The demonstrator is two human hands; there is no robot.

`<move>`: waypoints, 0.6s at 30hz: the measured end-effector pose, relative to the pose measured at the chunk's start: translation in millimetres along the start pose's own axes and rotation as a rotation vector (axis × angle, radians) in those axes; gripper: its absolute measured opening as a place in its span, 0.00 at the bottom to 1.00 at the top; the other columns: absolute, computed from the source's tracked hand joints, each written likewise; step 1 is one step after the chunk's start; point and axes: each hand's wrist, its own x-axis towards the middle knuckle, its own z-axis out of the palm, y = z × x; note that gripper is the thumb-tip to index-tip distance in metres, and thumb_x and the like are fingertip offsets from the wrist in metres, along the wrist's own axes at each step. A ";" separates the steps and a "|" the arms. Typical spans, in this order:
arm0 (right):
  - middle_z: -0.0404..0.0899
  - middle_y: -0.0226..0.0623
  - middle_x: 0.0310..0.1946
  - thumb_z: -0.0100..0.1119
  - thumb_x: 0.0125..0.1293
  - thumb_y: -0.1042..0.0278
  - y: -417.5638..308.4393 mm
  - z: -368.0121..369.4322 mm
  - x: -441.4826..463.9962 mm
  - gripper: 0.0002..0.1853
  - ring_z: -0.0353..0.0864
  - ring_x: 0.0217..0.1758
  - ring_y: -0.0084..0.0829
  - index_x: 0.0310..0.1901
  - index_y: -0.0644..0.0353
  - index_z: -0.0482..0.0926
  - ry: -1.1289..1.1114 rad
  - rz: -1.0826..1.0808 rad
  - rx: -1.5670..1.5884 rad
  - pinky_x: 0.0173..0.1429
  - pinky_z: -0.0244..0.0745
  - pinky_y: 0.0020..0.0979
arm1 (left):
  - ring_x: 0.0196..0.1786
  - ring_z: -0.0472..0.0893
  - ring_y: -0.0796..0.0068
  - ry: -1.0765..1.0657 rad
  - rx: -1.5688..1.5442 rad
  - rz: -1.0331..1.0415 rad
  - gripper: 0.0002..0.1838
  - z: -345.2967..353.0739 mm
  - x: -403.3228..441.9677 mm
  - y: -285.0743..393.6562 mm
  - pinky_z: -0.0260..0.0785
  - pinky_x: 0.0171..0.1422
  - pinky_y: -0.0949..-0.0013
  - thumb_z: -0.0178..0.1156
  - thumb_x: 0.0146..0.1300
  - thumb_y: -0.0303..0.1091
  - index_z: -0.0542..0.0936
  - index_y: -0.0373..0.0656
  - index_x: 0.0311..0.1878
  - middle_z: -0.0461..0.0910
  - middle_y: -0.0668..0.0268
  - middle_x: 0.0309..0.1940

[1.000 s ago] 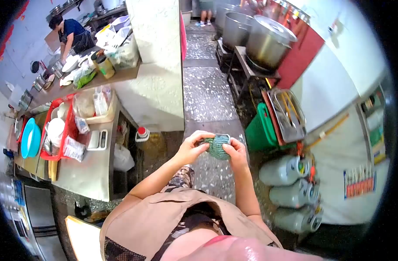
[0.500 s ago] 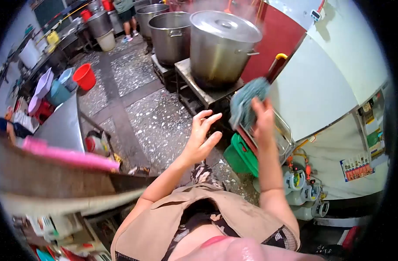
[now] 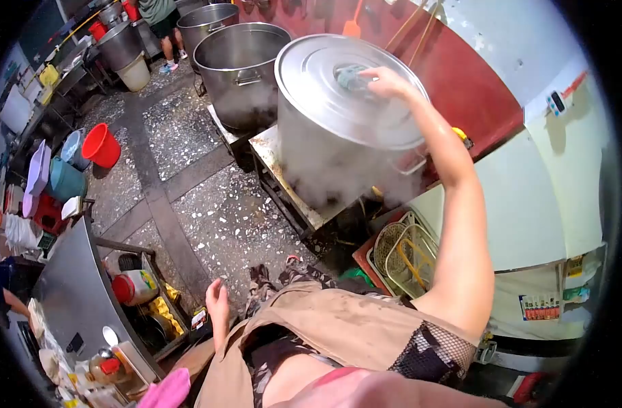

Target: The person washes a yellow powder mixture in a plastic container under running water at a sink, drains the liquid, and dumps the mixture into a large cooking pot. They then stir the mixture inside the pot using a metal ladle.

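My right hand (image 3: 387,83) reaches far forward, closed on a grey-green cloth (image 3: 350,77) laid over the handle in the middle of a big round metal lid (image 3: 311,68). That lid lies on a tall steel stockpot (image 3: 311,149), with steam drifting round the pot's side and base. Whether my fingers also grip the handle through the cloth is hidden. Low by my waist, my left hand (image 3: 217,306) hangs with nothing in it, its fingers loosely stretched out.
A second stockpot (image 3: 243,75), uncovered, stands beyond on its own stand. Under the lidded pot is a metal stand (image 3: 290,183). Wire baskets (image 3: 406,258) stand at right. A steel table (image 3: 86,285) is at left, near a red bucket (image 3: 101,145). Two other people are partly visible.
My right hand has carried the cloth forward and up onto the lid's handle. My left hand has dropped back toward my waist. The view has moved nearer the pots, and more steam shows.
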 end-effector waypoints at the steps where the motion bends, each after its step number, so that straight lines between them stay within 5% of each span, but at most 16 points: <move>1: 0.68 0.46 0.57 0.54 0.48 0.70 -2.7 -10.7 4.6 0.32 0.69 0.58 0.37 0.60 0.55 0.67 -0.211 0.160 0.129 0.58 0.66 0.33 | 0.50 0.73 0.73 0.008 -0.009 -0.066 0.17 -5.0 4.7 -3.0 0.64 0.55 0.71 0.53 0.61 0.30 0.71 0.36 0.53 0.73 0.61 0.49; 6: 0.72 0.47 0.53 0.56 0.49 0.70 12.7 31.0 38.1 0.27 0.69 0.58 0.40 0.55 0.59 0.71 -0.139 -0.101 -0.101 0.61 0.63 0.34 | 0.49 0.74 0.72 -0.188 0.084 -0.103 0.18 0.3 65.5 9.3 0.65 0.53 0.70 0.55 0.59 0.31 0.72 0.39 0.53 0.74 0.62 0.48; 10: 0.74 0.48 0.49 0.58 0.49 0.67 -11.4 17.0 62.8 0.27 0.72 0.54 0.42 0.54 0.59 0.72 -0.273 0.095 -0.289 0.58 0.67 0.36 | 0.47 0.74 0.72 -0.270 0.147 -0.038 0.18 10.6 125.8 46.8 0.67 0.50 0.69 0.55 0.58 0.30 0.72 0.39 0.53 0.74 0.62 0.48; 18: 0.76 0.45 0.47 0.64 0.40 0.62 -21.4 15.5 90.5 0.33 0.74 0.53 0.40 0.53 0.58 0.71 -0.537 0.249 -0.335 0.55 0.69 0.36 | 0.44 0.77 0.67 -0.439 0.487 0.031 0.20 -5.4 181.3 16.9 0.70 0.48 0.68 0.59 0.55 0.31 0.72 0.40 0.53 0.74 0.58 0.46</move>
